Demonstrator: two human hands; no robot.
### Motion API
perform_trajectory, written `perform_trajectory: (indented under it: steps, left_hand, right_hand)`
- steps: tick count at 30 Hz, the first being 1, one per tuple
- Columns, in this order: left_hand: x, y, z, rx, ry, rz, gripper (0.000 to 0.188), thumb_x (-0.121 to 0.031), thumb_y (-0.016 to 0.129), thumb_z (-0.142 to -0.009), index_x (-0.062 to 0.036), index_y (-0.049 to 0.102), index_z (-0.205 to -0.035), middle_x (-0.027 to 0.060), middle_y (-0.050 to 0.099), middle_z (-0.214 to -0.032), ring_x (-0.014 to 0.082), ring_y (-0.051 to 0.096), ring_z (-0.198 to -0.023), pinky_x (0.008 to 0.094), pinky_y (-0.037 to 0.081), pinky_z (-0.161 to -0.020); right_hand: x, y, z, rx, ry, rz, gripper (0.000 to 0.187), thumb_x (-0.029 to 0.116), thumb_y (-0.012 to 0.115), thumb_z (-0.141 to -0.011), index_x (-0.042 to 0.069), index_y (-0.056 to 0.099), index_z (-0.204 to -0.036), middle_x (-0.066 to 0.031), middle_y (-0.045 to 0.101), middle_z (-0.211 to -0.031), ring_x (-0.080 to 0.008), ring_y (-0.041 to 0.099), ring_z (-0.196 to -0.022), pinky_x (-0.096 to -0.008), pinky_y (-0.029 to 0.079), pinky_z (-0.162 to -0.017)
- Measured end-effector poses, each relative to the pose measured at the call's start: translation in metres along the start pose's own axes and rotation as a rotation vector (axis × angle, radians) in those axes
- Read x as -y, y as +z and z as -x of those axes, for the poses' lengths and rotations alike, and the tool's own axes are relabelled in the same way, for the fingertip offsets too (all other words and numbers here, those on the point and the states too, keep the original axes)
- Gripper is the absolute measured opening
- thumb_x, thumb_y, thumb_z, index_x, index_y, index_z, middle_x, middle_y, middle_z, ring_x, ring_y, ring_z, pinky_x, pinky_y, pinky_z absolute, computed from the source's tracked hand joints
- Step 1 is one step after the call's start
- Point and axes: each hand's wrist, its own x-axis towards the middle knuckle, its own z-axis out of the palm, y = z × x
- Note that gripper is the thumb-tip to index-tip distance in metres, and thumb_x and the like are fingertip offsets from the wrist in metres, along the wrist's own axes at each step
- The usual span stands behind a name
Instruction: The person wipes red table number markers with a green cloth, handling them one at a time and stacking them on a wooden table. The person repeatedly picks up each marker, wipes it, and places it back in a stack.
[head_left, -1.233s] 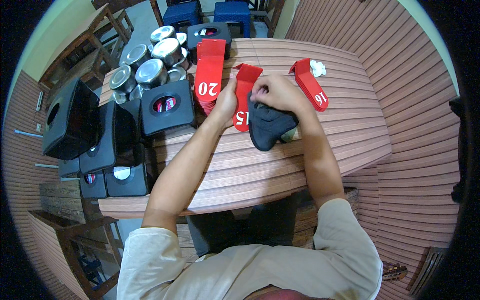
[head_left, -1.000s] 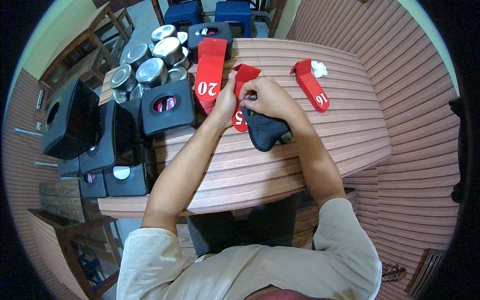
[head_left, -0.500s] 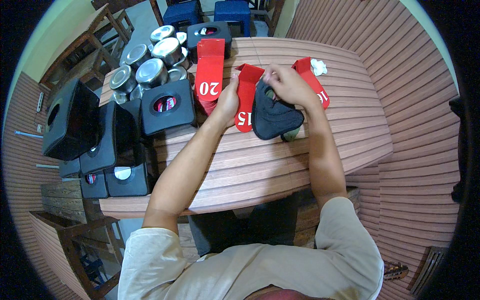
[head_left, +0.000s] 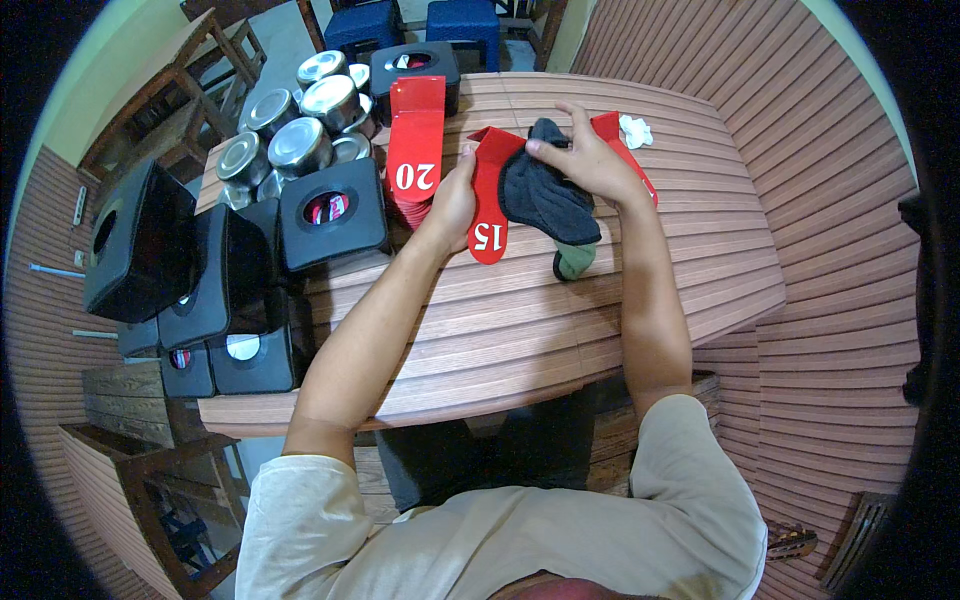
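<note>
My left hand (head_left: 456, 204) grips the left edge of a red number sign (head_left: 489, 205), a folded plate with a rounded lower end and white digits. Against the sign's right side lies a black cloth (head_left: 545, 195) with a green end (head_left: 575, 260) hanging from its lower edge. My right hand (head_left: 590, 160) has its thumb on the cloth's upper part, the index finger reaching past the top; the other fingers are partly hidden. Just left of my left hand stands a stack of red number signs (head_left: 416, 140). Behind my right hand, another red sign (head_left: 607, 125) is partly covered.
Shiny round metal tins (head_left: 298, 146) are piled at the table's far left. Several black tissue boxes (head_left: 334, 205) with round openings are stacked along the left side. A crumpled white tissue (head_left: 635, 131) lies at the far right. A ribbed wall (head_left: 840, 280) runs along the right.
The cloth has shifted up and left, showing more of its green end. My right hand has opened from a bunched pinch to thumb and index finger apart. My left hand keeps hold of the sign.
</note>
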Motion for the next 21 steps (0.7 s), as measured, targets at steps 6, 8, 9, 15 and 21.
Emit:
perform_trajectory:
  steps: [6, 8, 9, 15, 21]
  left_hand:
    - [-0.003, 0.003, 0.003, 0.011, -0.002, 0.008, 0.055, -0.047, 0.026, -0.113, -0.0080, 0.051, -0.144, 0.0144, 0.063, -0.138, 0.0294, 0.063, -0.125, 0.0456, 0.048, -0.110]
    - [-0.004, 0.005, 0.004, 0.001, 0.024, 0.000, 0.059, -0.047, 0.023, -0.113, -0.0040, 0.051, -0.142, 0.0168, 0.064, -0.135, 0.0291, 0.065, -0.122, 0.0442, 0.052, -0.107]
    - [-0.004, 0.007, 0.005, -0.004, 0.029, 0.001, 0.061, -0.048, 0.021, -0.113, -0.0020, 0.051, -0.142, 0.0180, 0.065, -0.133, 0.0290, 0.066, -0.120, 0.0434, 0.053, -0.106]
    - [-0.007, 0.012, 0.008, -0.025, 0.060, -0.006, 0.060, -0.047, 0.022, -0.114, -0.0013, 0.050, -0.141, 0.0180, 0.065, -0.133, 0.0295, 0.066, -0.120, 0.0438, 0.053, -0.106]
    - [-0.004, 0.007, 0.006, -0.062, 0.046, -0.008, 0.059, -0.045, 0.024, -0.114, -0.0005, 0.053, -0.140, 0.0164, 0.066, -0.131, 0.0275, 0.066, -0.118, 0.0420, 0.053, -0.104]
  right_hand:
    - [-0.007, -0.011, 0.009, 0.019, 0.064, 0.286, 0.098, 0.048, 0.079, -0.090, -0.001, 0.027, -0.156, -0.0203, 0.069, -0.106, -0.0225, 0.068, -0.097, -0.0324, 0.055, -0.086]
    - [-0.010, -0.018, 0.012, 0.090, 0.083, 0.256, 0.088, 0.044, 0.077, -0.091, -0.004, 0.035, -0.151, -0.0169, 0.069, -0.104, -0.0200, 0.067, -0.093, -0.0317, 0.055, -0.082]
    - [-0.012, -0.021, 0.012, 0.125, 0.094, 0.241, 0.083, 0.043, 0.077, -0.092, -0.006, 0.039, -0.148, -0.0151, 0.069, -0.103, -0.0188, 0.067, -0.091, -0.0314, 0.055, -0.081]
    - [-0.027, -0.029, -0.010, 0.185, 0.065, 0.203, 0.039, 0.021, 0.071, -0.095, -0.006, 0.065, -0.123, -0.0159, 0.073, -0.106, -0.0206, 0.069, -0.090, -0.0333, 0.055, -0.077]
    - [-0.026, -0.037, -0.015, -0.308, 0.076, -0.852, 0.031, 0.008, 0.059, -0.102, -0.002, 0.059, -0.132, -0.0127, 0.071, -0.111, -0.0203, 0.069, -0.098, -0.0337, 0.058, -0.088]
